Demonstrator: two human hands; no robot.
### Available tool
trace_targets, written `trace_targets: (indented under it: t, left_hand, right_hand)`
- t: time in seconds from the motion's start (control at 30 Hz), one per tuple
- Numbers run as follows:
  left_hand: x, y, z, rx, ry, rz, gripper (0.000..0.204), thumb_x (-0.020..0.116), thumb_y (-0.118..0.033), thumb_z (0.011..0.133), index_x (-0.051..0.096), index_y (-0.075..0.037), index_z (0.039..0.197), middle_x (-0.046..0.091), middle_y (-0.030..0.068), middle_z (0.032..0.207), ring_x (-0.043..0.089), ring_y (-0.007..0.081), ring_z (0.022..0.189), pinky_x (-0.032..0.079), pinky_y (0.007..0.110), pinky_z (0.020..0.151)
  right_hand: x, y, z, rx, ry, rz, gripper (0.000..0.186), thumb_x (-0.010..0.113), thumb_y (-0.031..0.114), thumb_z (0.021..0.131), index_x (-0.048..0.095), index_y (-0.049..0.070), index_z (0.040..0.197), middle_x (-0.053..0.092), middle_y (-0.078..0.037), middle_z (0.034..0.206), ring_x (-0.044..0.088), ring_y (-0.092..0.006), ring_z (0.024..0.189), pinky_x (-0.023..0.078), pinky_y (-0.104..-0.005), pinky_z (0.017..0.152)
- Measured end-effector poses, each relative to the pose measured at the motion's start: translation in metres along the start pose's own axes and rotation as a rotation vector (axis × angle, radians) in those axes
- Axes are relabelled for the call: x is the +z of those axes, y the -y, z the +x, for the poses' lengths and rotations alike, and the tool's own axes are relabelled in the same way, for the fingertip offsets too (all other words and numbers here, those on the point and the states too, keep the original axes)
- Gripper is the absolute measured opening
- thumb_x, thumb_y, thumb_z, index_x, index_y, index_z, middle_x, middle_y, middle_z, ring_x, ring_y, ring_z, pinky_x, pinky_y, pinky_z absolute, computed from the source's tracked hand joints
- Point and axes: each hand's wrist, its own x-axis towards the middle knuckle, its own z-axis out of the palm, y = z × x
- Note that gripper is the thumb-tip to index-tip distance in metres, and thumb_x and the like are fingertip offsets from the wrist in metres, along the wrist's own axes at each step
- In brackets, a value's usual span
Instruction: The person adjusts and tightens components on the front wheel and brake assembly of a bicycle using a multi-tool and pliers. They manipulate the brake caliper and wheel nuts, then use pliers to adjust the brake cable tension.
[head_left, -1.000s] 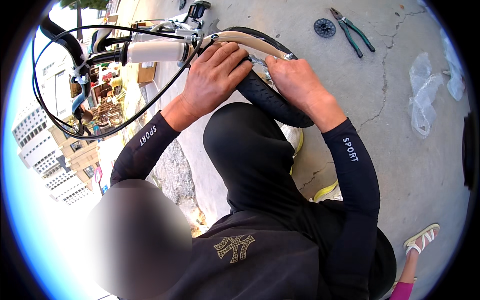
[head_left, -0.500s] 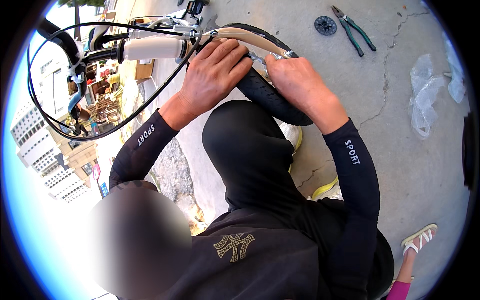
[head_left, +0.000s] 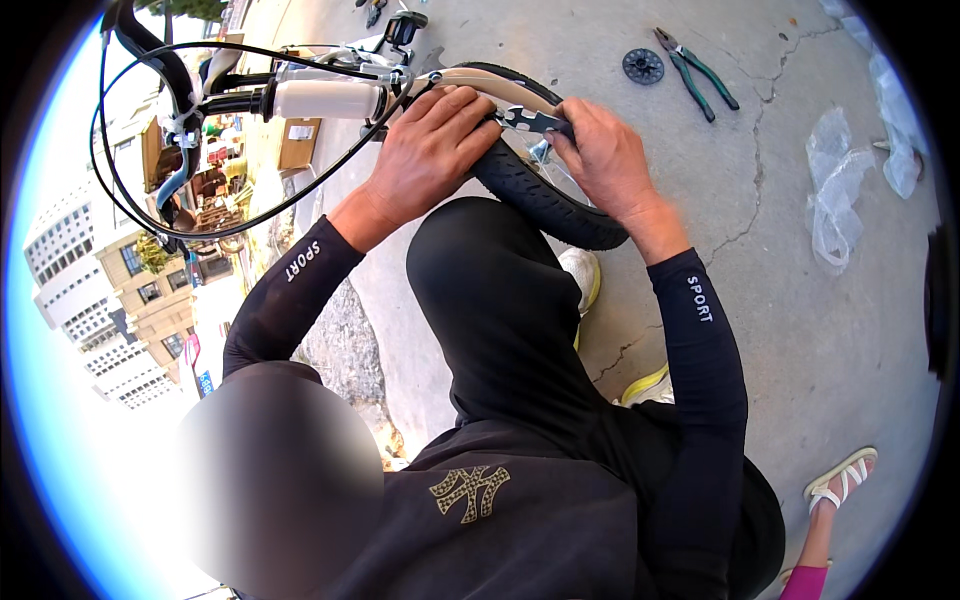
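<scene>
A bicycle lies to the upper left, its black front tyre (head_left: 545, 205) beside my knee and a beige mudguard (head_left: 505, 86) curving over it. My left hand (head_left: 435, 135) is curled over the wheel beside the mudguard; what its fingertips grip is hidden. My right hand (head_left: 608, 160) pinches one end of a flat, silver, notched multi-wrench (head_left: 530, 120) between thumb and fingers. The wrench's other end reaches to my left fingertips, and the part it meets is covered by them. Below it, the wheel hub (head_left: 541, 151) and spokes show in part.
Green-handled pliers (head_left: 695, 75) and a round black disc (head_left: 643, 66) lie on the cracked concrete. Clear plastic wrapping (head_left: 835, 190) is at the right. Black cables (head_left: 250, 232) loop from the handlebar (head_left: 145, 45). Another person's sandalled foot (head_left: 845, 475) stands at the lower right.
My right hand has turned and pulled slightly up, so the multi-wrench now shows plainly between my hands. My left hand stays at the wheel. The view has shifted a little.
</scene>
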Motion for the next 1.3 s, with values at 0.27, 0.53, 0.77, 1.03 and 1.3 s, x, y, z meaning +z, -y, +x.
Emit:
trace_targets:
  t: [0.27, 0.53, 0.77, 1.03, 1.3]
  left_hand:
    - [-0.002, -0.001, 0.001, -0.012, 0.005, 0.019, 0.046, 0.082, -0.016, 0.071, 0.067, -0.011, 0.114, 0.065, 0.0078, 0.13, 0.058, 0.0293, 0.129, 0.045, 0.046, 0.11]
    - [-0.003, -0.001, 0.0, -0.02, 0.037, 0.042, 0.05, 0.083, -0.018, 0.071, 0.067, -0.012, 0.118, 0.063, 0.0083, 0.136, 0.056, 0.029, 0.133, 0.044, 0.045, 0.111]
    - [-0.007, -0.004, 0.0, -0.057, 0.046, 0.037, 0.053, 0.084, -0.019, 0.072, 0.067, -0.013, 0.122, 0.06, 0.0096, 0.144, 0.053, 0.0289, 0.137, 0.043, 0.044, 0.111]
    - [-0.006, 0.001, 0.001, -0.033, 0.01, -0.029, 0.044, 0.08, -0.018, 0.074, 0.069, -0.011, 0.116, 0.066, 0.0107, 0.133, 0.057, 0.0287, 0.132, 0.045, 0.044, 0.11]
    - [-0.005, 0.001, 0.003, -0.039, -0.004, -0.026, 0.047, 0.083, -0.017, 0.071, 0.07, -0.012, 0.116, 0.065, 0.0085, 0.135, 0.057, 0.0283, 0.132, 0.044, 0.044, 0.108]
  right_hand:
    - [0.029, -0.003, -0.009, -0.068, -0.198, -0.05, 0.022, 0.068, 0.015, 0.09, 0.072, 0.013, 0.112, 0.072, -0.008, 0.079, 0.073, -0.0289, 0.073, 0.058, -0.0392, 0.063]
    - [0.034, -0.016, -0.002, -0.207, -0.128, -0.15, 0.038, 0.071, 0.016, 0.092, 0.069, 0.017, 0.13, 0.073, -0.007, 0.09, 0.071, -0.0252, 0.074, 0.058, -0.0377, 0.063]
    - [0.02, -0.008, 0.006, -0.2, -0.04, -0.08, 0.04, 0.069, 0.017, 0.095, 0.066, 0.016, 0.134, 0.072, -0.008, 0.091, 0.071, -0.0273, 0.076, 0.058, -0.0383, 0.064]
    - [0.014, 0.003, 0.004, -0.147, 0.011, 0.131, 0.034, 0.064, 0.025, 0.101, 0.066, 0.008, 0.131, 0.073, -0.015, 0.102, 0.072, -0.0347, 0.086, 0.06, -0.0425, 0.074]
    - [0.018, 0.003, 0.004, -0.135, -0.007, 0.107, 0.032, 0.063, 0.025, 0.101, 0.067, 0.008, 0.127, 0.072, -0.015, 0.093, 0.071, -0.0353, 0.081, 0.059, -0.0435, 0.07]
